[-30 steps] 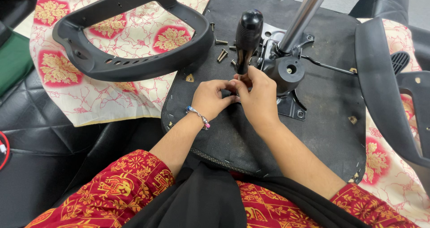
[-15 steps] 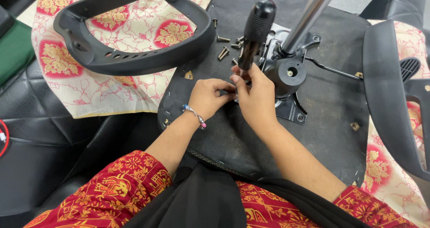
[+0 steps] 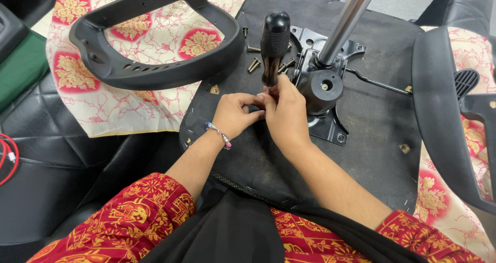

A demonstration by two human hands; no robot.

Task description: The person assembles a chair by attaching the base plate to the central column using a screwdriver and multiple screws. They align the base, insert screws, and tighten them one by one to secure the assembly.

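Both hands together at screwdriver (image 3: 274, 46) tip on upturned seat base (image 3: 248, 154): right hand (image 3: 284, 113) pinching shaft, left hand (image 3: 235, 115) steadying. Loose bolts (image 3: 254, 64) nearby, armrest (image 3: 155, 35) unattached; fastening looks early.

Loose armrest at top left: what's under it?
The loose armrest lies on a cream cloth with red floral squares, which shows through its opening. Whatever the frame itself covers is hidden; the cloth rests on black quilted upholstery.

head view; worn high; faces steeply down; close over seat underside (image 3: 372, 139)
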